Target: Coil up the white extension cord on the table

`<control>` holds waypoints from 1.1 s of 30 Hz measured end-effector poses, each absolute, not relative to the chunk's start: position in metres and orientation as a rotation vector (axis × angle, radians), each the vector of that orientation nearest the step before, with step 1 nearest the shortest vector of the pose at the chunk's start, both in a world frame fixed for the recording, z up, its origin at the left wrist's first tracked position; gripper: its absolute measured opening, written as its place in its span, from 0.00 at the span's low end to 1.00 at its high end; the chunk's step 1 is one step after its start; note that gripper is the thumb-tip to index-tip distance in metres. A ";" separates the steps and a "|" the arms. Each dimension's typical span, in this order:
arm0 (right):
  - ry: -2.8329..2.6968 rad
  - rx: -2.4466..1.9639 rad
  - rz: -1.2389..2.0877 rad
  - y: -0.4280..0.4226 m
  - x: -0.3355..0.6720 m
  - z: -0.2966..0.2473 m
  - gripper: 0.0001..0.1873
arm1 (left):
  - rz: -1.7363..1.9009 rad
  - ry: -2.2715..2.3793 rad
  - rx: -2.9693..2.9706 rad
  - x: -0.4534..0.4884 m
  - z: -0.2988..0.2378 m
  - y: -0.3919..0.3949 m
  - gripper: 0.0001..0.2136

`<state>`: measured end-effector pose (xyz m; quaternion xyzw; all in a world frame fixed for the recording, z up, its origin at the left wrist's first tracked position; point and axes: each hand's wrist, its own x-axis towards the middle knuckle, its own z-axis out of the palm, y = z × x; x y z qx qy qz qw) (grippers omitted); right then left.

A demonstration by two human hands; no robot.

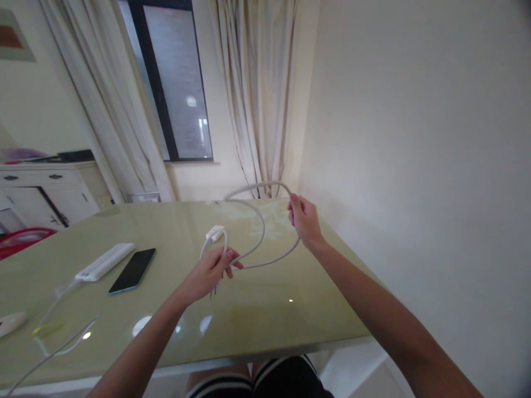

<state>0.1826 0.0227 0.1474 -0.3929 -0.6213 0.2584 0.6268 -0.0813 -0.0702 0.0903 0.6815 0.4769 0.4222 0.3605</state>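
Note:
A white cable [264, 232] hangs in wide loops between my two hands above the table. My left hand [213, 268] is closed around gathered strands of it, with a short loop standing up over the fingers. Just beyond that hand is a small white block [215, 232] with the cable running from it; whether it touches the table I cannot tell. Metal prongs seem to poke out below my left fingers, mostly hidden. Higher and to the right, my right hand [305, 218] pinches the far side of the loop.
Left on the glossy green tabletop [265, 320] lie a white power strip [105, 261] and a dark phone [133, 270]. Thin cords [62, 348] and a white rounded object [11, 323] sit near the left edge. A wall [415, 138] borders the right side; a red chair [27, 240] stands left.

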 end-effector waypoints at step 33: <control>-2.494 -1.123 -0.430 0.038 0.159 0.061 0.46 | 1.400 0.870 1.256 -0.117 0.166 -0.139 0.16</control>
